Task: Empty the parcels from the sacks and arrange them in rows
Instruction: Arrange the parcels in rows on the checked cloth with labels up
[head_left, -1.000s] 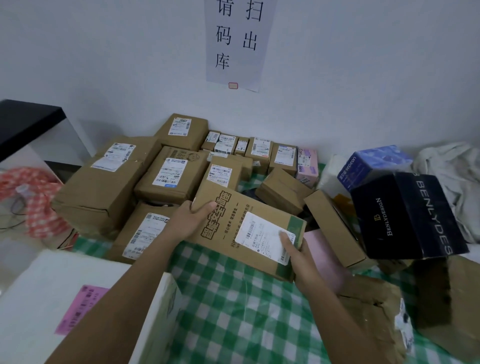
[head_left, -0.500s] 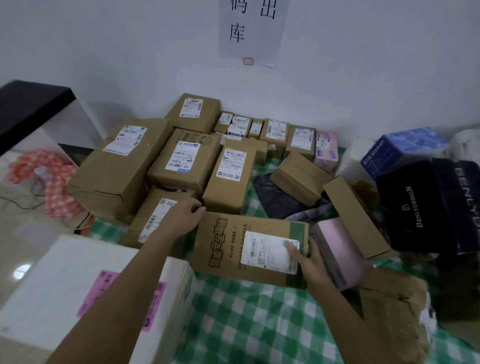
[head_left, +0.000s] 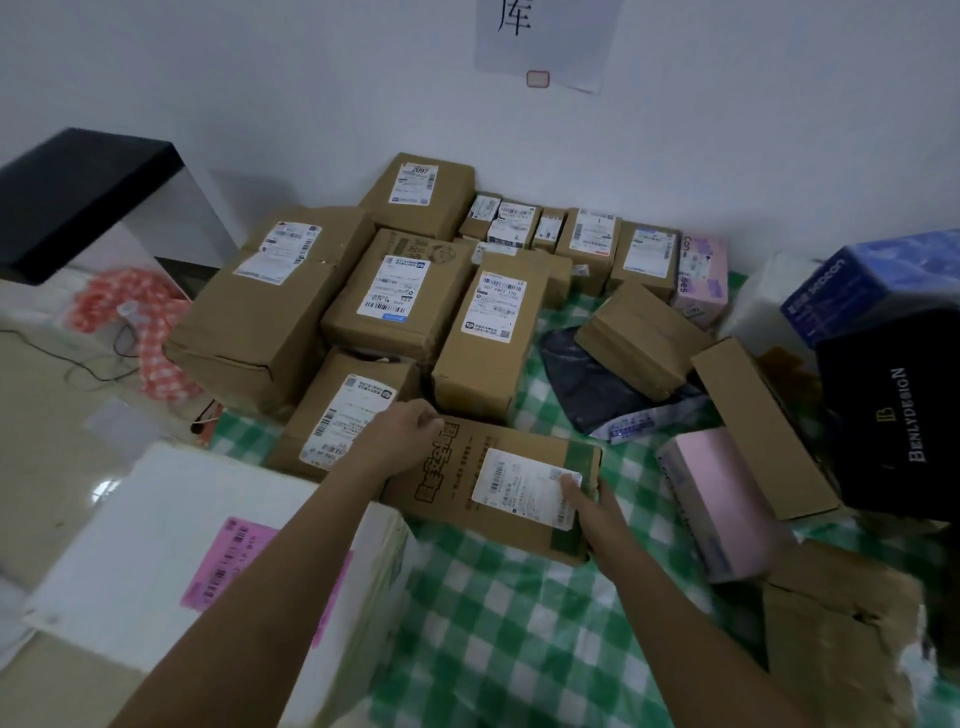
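Head view: the left hand (head_left: 402, 431) grips the far left corner of a flat printed carton (head_left: 493, 488), fingers curled over its edge. The right hand (head_left: 592, 512) holds the carton's right end, thumb on the shipping label (head_left: 524, 488). The carton lies on the green checked cloth (head_left: 498, 623), just in front of the labelled parcel rows (head_left: 415, 296).

Dim, bluish indoor light, soft shadows, floor glare at left, wide-angle edge bending, slight blur
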